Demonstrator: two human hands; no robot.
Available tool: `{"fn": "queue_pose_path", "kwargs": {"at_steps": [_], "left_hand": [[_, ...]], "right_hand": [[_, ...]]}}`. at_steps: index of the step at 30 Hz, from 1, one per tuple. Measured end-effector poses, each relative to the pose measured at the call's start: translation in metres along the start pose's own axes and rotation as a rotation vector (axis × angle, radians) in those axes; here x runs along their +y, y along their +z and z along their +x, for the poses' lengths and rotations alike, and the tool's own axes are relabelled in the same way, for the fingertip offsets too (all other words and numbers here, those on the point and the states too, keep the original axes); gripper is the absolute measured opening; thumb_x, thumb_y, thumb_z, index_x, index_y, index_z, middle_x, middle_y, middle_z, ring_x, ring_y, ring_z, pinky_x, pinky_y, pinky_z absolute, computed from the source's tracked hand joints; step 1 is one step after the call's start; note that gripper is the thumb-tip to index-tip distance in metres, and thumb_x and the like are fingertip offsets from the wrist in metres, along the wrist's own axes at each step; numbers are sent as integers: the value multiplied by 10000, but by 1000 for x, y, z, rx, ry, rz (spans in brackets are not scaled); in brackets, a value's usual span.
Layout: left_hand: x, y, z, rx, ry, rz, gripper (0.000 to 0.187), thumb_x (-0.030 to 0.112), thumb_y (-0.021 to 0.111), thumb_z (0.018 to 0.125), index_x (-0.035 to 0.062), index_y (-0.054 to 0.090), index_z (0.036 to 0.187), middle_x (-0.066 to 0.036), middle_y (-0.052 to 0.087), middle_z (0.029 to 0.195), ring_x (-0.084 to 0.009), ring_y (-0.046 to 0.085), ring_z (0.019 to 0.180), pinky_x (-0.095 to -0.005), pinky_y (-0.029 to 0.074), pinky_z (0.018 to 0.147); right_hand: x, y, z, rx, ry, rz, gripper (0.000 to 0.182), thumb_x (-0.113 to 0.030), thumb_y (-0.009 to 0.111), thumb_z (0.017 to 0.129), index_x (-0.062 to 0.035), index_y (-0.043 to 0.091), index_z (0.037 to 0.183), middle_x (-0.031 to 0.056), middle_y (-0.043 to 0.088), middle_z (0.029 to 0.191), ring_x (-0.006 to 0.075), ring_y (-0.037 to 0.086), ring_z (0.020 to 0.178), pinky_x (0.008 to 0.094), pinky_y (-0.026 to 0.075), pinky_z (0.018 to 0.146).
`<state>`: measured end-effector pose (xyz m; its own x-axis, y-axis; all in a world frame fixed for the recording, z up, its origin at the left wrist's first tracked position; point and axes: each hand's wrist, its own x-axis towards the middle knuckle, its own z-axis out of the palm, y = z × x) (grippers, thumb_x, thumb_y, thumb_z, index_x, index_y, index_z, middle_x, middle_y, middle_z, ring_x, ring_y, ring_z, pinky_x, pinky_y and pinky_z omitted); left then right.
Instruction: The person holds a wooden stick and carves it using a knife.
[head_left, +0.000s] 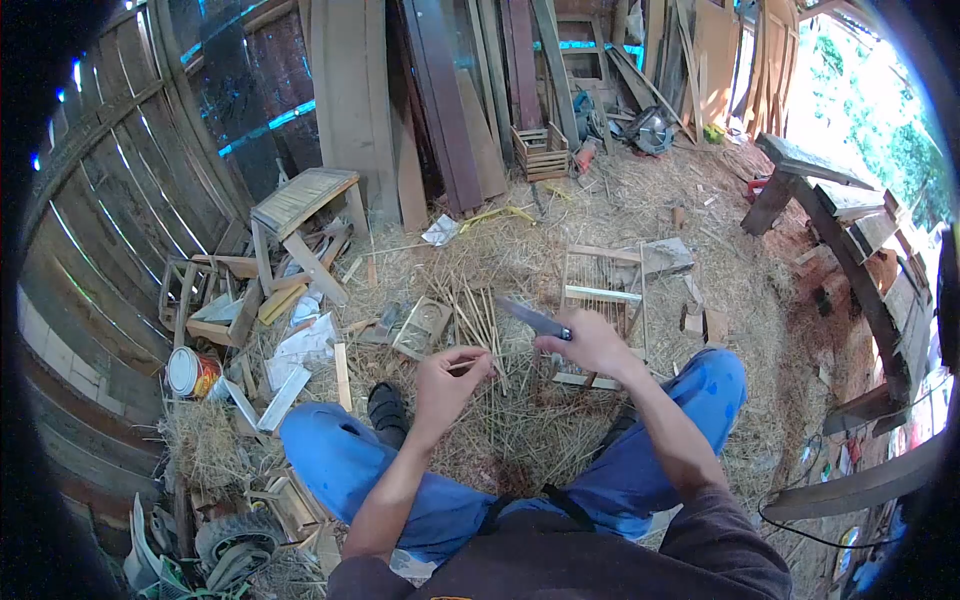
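My right hand [592, 345] is closed round the handle of a knife [535, 319], whose broad blade points left and slightly away from me. To its left, my left hand [452, 388] is closed in a pinch. What looks like a thin wooden stick lies between its fingers, mostly hidden by them. Several thin sticks [478, 318] lie on the straw just beyond both hands. A small wooden panel [422, 328] rests left of the sticks. A slatted wooden frame [604, 293] lies on the ground beyond my right hand.
A small wooden stool [305, 200] stands back left, with a paint can [192, 372] nearer me. Planks [440, 110] lean on the far wall beside a slatted crate [540, 152] and a circular saw [652, 130]. A rough bench [850, 240] runs along the right.
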<state>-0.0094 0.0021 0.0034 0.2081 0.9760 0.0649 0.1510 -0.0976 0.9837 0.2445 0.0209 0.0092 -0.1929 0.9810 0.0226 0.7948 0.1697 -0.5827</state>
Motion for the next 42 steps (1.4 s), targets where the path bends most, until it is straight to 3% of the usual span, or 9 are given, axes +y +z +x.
{"fn": "queue_pose_path", "kwargs": {"at_steps": [7, 10, 14, 19, 22, 25, 34, 40, 42], "left_hand": [[-8, -7, 5, -1, -39, -123, 230, 126, 701, 901, 11, 649, 1093, -69, 723, 818, -91, 663, 697, -211, 497, 615], [-6, -12, 9, 79, -49, -252, 359, 125, 704, 902, 15, 565, 1214, -76, 722, 823, -83, 633, 662, -212, 480, 600], [-4, -11, 12, 183, -16, -336, 430, 194, 659, 943, 59, 495, 1316, -70, 703, 811, -63, 554, 575, -208, 390, 506], [-21, 7, 13, 77, -11, -176, 360, 278, 564, 1002, 56, 535, 1284, -49, 696, 953, -75, 573, 769, -222, 452, 644], [-17, 21, 9, -55, -59, -174, 322, 296, 504, 1033, 35, 585, 1203, -56, 676, 1038, -110, 587, 918, -259, 484, 755], [-27, 31, 7, -159, -26, -239, 230, 231, 507, 1038, 36, 609, 1102, -26, 676, 982, -94, 599, 869, -255, 484, 745], [-34, 30, 7, -207, -85, -391, 225, 269, 546, 1020, 60, 578, 1099, -19, 608, 870, -125, 597, 757, -295, 515, 723], [-24, 26, 1, -126, -215, -298, 204, 266, 542, 1021, 75, 547, 1089, 5, 548, 823, -83, 523, 690, -239, 438, 601], [-32, 28, 3, -84, -85, -209, 210, 267, 542, 1022, 67, 549, 1089, 14, 543, 815, -65, 502, 678, -225, 407, 573]], "right_hand": [[12, 7, 2, -146, -119, 84, 381, -400, 718, 854, -22, 702, 903, 229, 673, 823, 395, 662, 811, 465, 501, 743], [2, 1, 1, -196, -117, 186, 378, -374, 720, 864, -1, 695, 918, 232, 672, 826, 345, 665, 766, 440, 499, 730], [-9, 2, 1, -172, -79, 353, 376, -343, 714, 888, 28, 662, 926, 145, 648, 731, 227, 614, 671, 383, 470, 645], [-31, 7, 1, -260, 145, 850, 272, -279, 670, 946, -13, 613, 950, -7, 568, 662, 59, 491, 536, 253, 350, 450], [-38, 16, 6, -211, 134, 982, 210, -243, 630, 976, -41, 578, 998, -20, 570, 669, 21, 433, 489, 208, 289, 411], [-42, 23, 10, -217, 120, 1167, 205, -255, 614, 989, -62, 556, 951, -19, 589, 685, 12, 410, 476, 207, 278, 404], [-46, 20, 16, -167, 121, 1190, 204, -241, 617, 988, -51, 545, 1003, -5, 601, 691, 14, 396, 457, 206, 286, 402], [-42, 22, 15, -75, 80, 1008, 209, -240, 619, 987, -47, 562, 1043, -10, 595, 692, 15, 420, 479, 198, 306, 419], [-39, 24, 16, -62, 68, 969, 208, -238, 616, 988, -47, 570, 1058, -15, 591, 695, 20, 426, 481, 201, 314, 421]]}}
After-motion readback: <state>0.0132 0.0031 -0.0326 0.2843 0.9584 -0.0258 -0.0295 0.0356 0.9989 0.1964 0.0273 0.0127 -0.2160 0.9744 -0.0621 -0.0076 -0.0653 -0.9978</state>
